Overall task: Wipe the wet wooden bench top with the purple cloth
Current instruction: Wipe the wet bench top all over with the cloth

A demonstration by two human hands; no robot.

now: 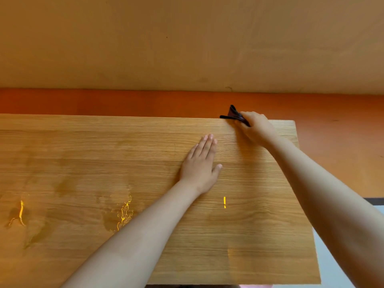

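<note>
1. The right hand [256, 127] is at the tabletop's [83, 142] far edge, close to its far right corner. Its fingers are curled round the purple cloth [234, 115], which it grips bunched up.
2. The purple cloth looks very dark here. A folded end sticks out to the left of the fingers and rises past the tabletop's far edge, and one thin strip lies along that edge.
3. The left hand [200, 165] lies palm down on the tabletop, fingers straight and pressed together, thumb spread out to the right. It sits on the right half of the tabletop, nearer than the right hand and to its left, apart from the cloth.
4. The tabletop's far edge runs straight across the view. Its right edge slants from the far right corner to the near right corner. The near edge shows only at the lower right, and the left end is cut by the picture.
5. Wet patches [116, 217] darken the near left part of the tabletop, with bright yellow glints in them, well apart from the cloth.
6. A wide stretch of wood grain runs from the left hand toward the tabletop's left end, along the far edge.
7. Beyond the far edge lies an orange floor [124, 100], then a tan wall [187, 38].
</note>
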